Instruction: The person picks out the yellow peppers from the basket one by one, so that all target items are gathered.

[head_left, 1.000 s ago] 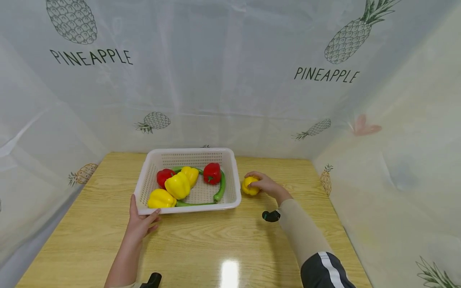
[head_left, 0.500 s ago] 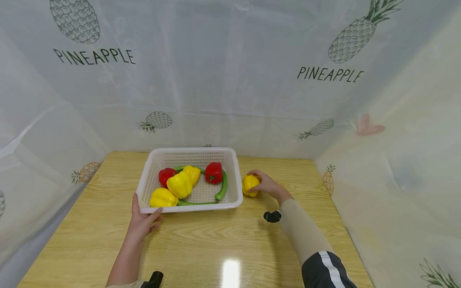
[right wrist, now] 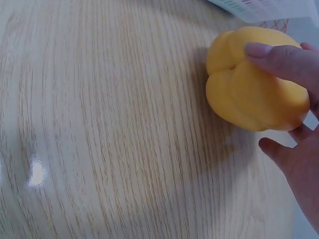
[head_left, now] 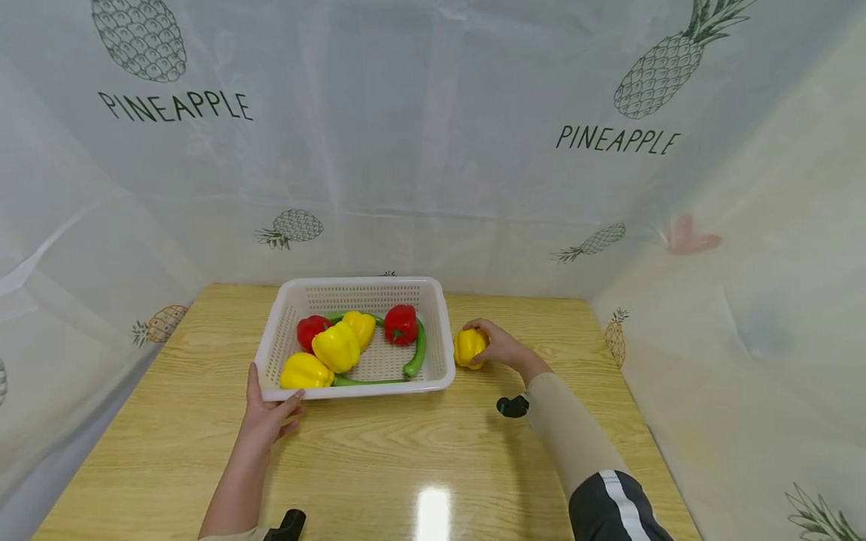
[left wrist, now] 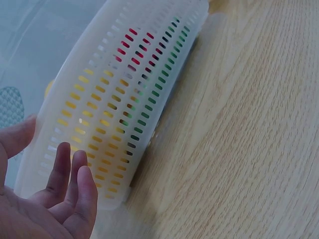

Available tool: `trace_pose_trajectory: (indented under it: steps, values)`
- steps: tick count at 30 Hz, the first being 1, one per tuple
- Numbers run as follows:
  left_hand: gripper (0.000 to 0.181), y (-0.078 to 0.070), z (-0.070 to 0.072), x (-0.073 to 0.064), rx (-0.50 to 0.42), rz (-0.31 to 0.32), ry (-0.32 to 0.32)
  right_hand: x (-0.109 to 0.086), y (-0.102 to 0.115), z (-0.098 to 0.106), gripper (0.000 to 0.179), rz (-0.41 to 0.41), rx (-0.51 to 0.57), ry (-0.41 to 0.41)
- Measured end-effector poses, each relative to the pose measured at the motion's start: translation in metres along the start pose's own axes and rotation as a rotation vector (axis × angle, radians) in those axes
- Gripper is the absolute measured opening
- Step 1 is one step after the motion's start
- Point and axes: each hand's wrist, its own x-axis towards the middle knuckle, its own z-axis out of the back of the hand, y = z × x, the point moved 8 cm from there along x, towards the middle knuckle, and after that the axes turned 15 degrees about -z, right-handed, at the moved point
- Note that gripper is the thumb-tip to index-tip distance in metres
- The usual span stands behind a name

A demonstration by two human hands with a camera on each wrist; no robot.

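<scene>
Sheet (head_left: 419,173): behind your desk (head_left: 399,451); you can read PINEAPPLE on it twice, at your upper left and upper right, each time in dark capitals under a line-drawn pineapple (head_left: 658,77).
Smaller prints: lower down you see more pineapples lying aslant, and a red heart-like mark (head_left: 691,239) on your right.
Left hand (head_left: 265,418): you hold the near left corner of the white basket (head_left: 379,393), the other fingers bent beside its slotted wall.
Right hand (head_left: 501,349): you hold a yellow pepper (head_left: 467,347), your grip narrowed to its width.
Pepper's place: just outside the basket, beside its right wall; you cannot tell whether its underside touches the desk.
Basket load: you have three yellow peppers (head_left: 336,349) bunched at left and middle, two red peppers (head_left: 401,324), one behind that bunch, one further right, and green chilies (head_left: 418,350), one curving beside the right-hand red one, another along the front wall.
Right arm: you wear a beige sleeve (head_left: 575,428) above a dark band (head_left: 588,505) with a white stripe.
</scene>
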Motion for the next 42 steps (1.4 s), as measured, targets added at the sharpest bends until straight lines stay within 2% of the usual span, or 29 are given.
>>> trace_pose_trajectory:
  steps: [13,19,26,33,42]
  values:
    - [0.111,0.0,0.004,0.002,0.004,-0.015,0.029,-0.004,0.008,0.005,0.072,0.041,-0.072,0.011]
    - [0.111,-0.001,0.007,0.002,0.012,-0.016,0.045,-0.014,0.027,0.012,0.074,0.082,-0.04,0.005]
    - [0.11,-0.004,0.009,0.001,0.005,-0.016,0.064,-0.021,0.056,0.016,0.07,0.168,-0.026,-0.002]
    - [0.11,-0.003,0.017,0.001,0.013,-0.012,0.067,-0.024,0.089,0.002,0.073,0.238,0.038,0.073]
    - [0.108,-0.002,0.026,-0.003,0.004,-0.016,0.076,-0.024,0.117,-0.027,0.071,0.277,0.04,0.161]
